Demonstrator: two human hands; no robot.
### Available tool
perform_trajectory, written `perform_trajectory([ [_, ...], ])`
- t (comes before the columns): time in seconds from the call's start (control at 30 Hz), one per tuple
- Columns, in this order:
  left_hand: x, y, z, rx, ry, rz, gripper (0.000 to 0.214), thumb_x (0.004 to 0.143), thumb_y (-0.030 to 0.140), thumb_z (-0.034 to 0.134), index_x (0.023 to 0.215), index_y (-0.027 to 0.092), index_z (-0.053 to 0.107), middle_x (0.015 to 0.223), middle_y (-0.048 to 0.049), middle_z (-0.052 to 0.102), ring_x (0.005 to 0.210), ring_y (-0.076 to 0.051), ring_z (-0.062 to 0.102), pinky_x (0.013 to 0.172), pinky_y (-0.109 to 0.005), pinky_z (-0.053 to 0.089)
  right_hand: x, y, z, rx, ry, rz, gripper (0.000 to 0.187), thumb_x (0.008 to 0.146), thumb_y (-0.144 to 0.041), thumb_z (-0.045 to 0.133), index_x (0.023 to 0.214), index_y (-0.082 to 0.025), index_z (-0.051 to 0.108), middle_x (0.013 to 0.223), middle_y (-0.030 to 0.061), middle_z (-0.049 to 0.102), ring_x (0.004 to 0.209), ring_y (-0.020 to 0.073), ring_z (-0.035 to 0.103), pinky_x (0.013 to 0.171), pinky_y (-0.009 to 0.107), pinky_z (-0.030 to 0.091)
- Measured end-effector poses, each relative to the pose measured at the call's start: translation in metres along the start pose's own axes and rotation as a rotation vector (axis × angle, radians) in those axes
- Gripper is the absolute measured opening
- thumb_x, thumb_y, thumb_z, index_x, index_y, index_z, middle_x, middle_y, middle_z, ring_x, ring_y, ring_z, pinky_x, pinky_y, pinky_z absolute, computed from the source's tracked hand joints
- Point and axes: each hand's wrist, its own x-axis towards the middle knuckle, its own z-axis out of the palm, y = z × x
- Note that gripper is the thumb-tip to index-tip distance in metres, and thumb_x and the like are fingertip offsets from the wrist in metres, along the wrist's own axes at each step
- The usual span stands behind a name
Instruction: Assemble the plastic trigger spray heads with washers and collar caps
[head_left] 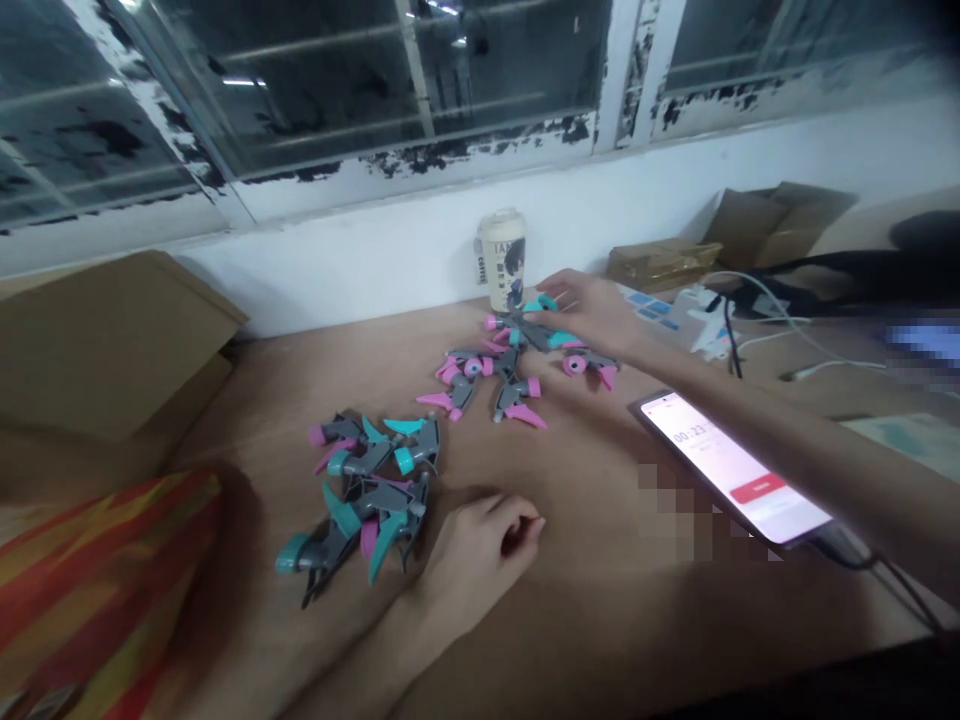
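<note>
At the back of the table my right hand reaches into a pile of grey trigger spray heads. Its thumb and fingers close around one with a teal collar. Other spray heads with pink parts lie just in front, among them one with a pink trigger. My left hand rests on the table nearer to me, fingers curled in, thumb against fingertip, and I see nothing inside. Left of it lies a second pile of grey spray heads with teal and pink collars and triggers.
A paper coffee cup stands against the wall behind the far pile. Under my right forearm lies a lit phone with a cable. Cardboard boxes and a red-yellow striped bag are at left. Cables and a power strip sit at right.
</note>
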Motion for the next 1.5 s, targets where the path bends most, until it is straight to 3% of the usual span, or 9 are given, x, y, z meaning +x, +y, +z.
perform_trajectory([
  [0.17,-0.001,0.003,0.004,0.013,0.028,0.032,0.012,0.086,0.02,0.05,0.078,0.019,0.059,0.062,0.0037,0.052,0.056,-0.01,0.048,0.054,-0.022,0.034,-0.06,-0.009,-0.026,0.328,-0.159,0.034,0.036,0.068,-0.042,0.071,0.095,-0.02,0.06,0.094,0.005,0.068,0.083,0.02,0.065,0.072,0.035,0.052],
  [0.3,-0.002,0.007,0.003,-0.02,0.108,-0.021,0.016,0.088,0.026,0.048,0.077,0.018,0.057,0.06,0.0037,0.051,0.056,-0.01,0.049,0.054,-0.022,0.036,-0.112,-0.029,-0.014,0.219,-0.32,-0.119,0.035,0.072,-0.035,0.07,0.101,-0.021,0.059,0.097,0.0025,0.068,0.085,0.0171,0.065,0.075,0.031,0.051],
  [0.43,0.001,0.006,-0.002,-0.131,0.26,-0.121,0.015,0.088,0.031,0.047,0.081,0.018,0.052,0.069,0.0017,0.057,0.06,-0.011,0.053,0.057,-0.023,0.042,-0.142,-0.043,0.0,-0.007,-0.31,-0.363,0.027,0.081,-0.029,0.061,0.106,-0.021,0.056,0.106,0.0045,0.066,0.099,0.02,0.061,0.088,0.037,0.043],
  [0.53,0.004,0.003,-0.003,-0.234,0.29,-0.116,0.015,0.084,0.029,0.055,0.094,0.019,0.052,0.091,-0.0031,0.061,0.08,-0.015,0.06,0.065,-0.024,0.047,-0.147,-0.047,0.005,-0.095,-0.243,-0.459,0.021,0.084,-0.028,0.058,0.103,-0.02,0.057,0.105,0.0038,0.067,0.105,0.0204,0.058,0.102,0.046,0.027],
  [0.67,0.01,0.002,-0.002,-0.353,0.176,-0.113,0.032,0.082,0.03,0.059,0.11,0.02,0.05,0.103,-0.0052,0.063,0.09,-0.018,0.061,0.07,-0.027,0.049,-0.147,-0.045,0.015,-0.067,-0.156,-0.507,0.018,0.085,-0.028,0.055,0.101,-0.021,0.058,0.101,0.0029,0.069,0.103,0.0182,0.059,0.108,0.049,0.013],
  [0.93,0.017,-0.003,0.002,-0.64,0.068,-0.194,0.024,0.082,0.035,0.058,0.099,0.018,0.055,0.087,-0.0024,0.064,0.083,-0.018,0.061,0.072,-0.028,0.048,-0.151,-0.039,0.037,0.019,-0.101,-0.549,0.029,0.085,-0.03,0.054,0.113,-0.021,0.054,0.112,0.0051,0.065,0.108,0.0181,0.057,0.108,0.048,0.015],
  [1.2,0.02,0.002,0.003,-0.586,0.099,-0.25,0.025,0.084,0.039,0.054,0.095,0.018,0.06,0.09,-0.002,0.062,0.081,-0.016,0.057,0.068,-0.025,0.046,-0.163,-0.05,0.037,-0.157,0.049,-0.252,0.03,0.083,-0.037,0.056,0.106,-0.018,0.056,0.11,0.0081,0.062,0.106,0.0232,0.053,0.105,0.049,0.015],
  [1.37,0.014,0.001,0.002,-0.587,0.125,-0.239,0.023,0.084,0.039,0.055,0.091,0.017,0.057,0.086,-0.0017,0.061,0.08,-0.015,0.058,0.067,-0.024,0.046,-0.165,-0.049,0.034,-0.094,-0.001,-0.245,0.017,0.084,-0.035,0.057,0.095,-0.023,0.061,0.093,0.0001,0.068,0.091,0.0189,0.057,0.104,0.048,0.014],
  [1.5,0.013,-0.004,-0.006,-0.645,0.016,-0.217,0.019,0.087,0.032,0.049,0.09,0.016,0.059,0.081,-0.0007,0.061,0.073,-0.013,0.057,0.068,-0.023,0.046,-0.167,-0.048,0.032,-0.028,-0.042,-0.281,0.023,0.084,-0.035,0.058,0.103,-0.024,0.062,0.094,-0.0002,0.07,0.094,0.018,0.057,0.105,0.047,0.012],
])
